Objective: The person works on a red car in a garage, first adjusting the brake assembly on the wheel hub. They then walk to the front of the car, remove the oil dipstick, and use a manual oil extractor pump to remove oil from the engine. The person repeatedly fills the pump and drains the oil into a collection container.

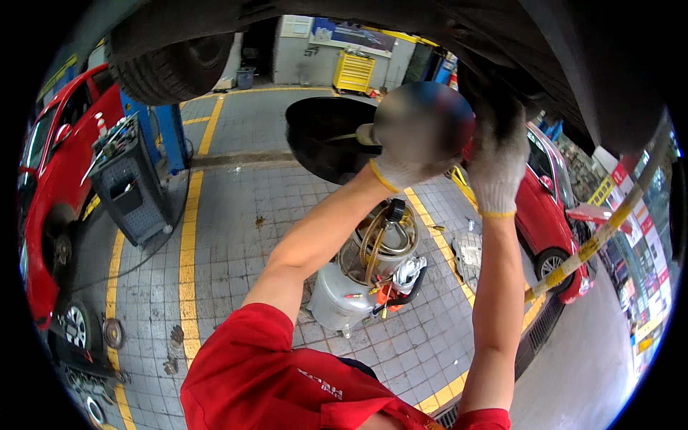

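Note:
A grey-white work glove with a yellow cuff covers my left hand (401, 174), raised beside the rim of a round black drain pan (315, 154). A blurred round patch hides most of its fingers and whatever may be in them. On my right hand (499, 168) is a similar glove. That hand reaches up against the dark underside of a raised car (473, 21), its fingers lost in shadow. Below my arms stands a grey waste-oil drainer tank (342, 294), carrying coiled hoses (373, 247) and a bundled white cloth (408, 272).
Overhead at left hangs a tyre (175, 68). A tool cart (132, 179) stands beside a blue lift post (170, 136). Red cars (64, 165) are on both sides. A yellow-and-white pole (595, 240) slants across the right. Behind is a yellow tool cabinet (354, 72).

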`<state>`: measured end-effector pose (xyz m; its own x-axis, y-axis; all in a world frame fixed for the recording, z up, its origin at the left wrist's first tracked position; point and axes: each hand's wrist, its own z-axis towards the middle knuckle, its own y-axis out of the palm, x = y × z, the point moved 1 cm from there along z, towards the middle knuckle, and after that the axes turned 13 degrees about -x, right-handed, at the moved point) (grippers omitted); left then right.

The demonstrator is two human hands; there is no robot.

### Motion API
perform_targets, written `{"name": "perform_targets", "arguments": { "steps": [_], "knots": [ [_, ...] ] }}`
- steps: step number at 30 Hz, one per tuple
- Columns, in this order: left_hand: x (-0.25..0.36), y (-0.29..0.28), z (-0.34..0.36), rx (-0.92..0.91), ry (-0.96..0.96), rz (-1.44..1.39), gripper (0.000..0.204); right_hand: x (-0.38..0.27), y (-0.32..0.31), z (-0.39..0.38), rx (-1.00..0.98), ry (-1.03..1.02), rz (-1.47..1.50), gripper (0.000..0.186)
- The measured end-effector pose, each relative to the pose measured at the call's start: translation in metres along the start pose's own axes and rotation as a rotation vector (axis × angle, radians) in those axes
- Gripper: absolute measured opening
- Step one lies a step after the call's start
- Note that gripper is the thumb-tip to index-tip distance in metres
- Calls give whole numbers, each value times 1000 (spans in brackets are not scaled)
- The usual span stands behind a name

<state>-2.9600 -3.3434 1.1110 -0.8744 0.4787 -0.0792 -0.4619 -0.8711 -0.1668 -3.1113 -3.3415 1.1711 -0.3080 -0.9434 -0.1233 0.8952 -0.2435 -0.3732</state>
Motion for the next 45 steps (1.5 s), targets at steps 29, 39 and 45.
{"name": "perform_targets", "arguments": {
  "steps": [29,39,45],
  "knots": [
    [-44,15,91,-501,-30,-860,88,14,-35,44,206,77,276,38],
    [-55,14,71,-398,-55,-687,77,-2,-23,33,313,94,295,38],
    [-94,-2,59,-498,349,606,53,29,-16,44,143,42,343,57]
  ]
}}
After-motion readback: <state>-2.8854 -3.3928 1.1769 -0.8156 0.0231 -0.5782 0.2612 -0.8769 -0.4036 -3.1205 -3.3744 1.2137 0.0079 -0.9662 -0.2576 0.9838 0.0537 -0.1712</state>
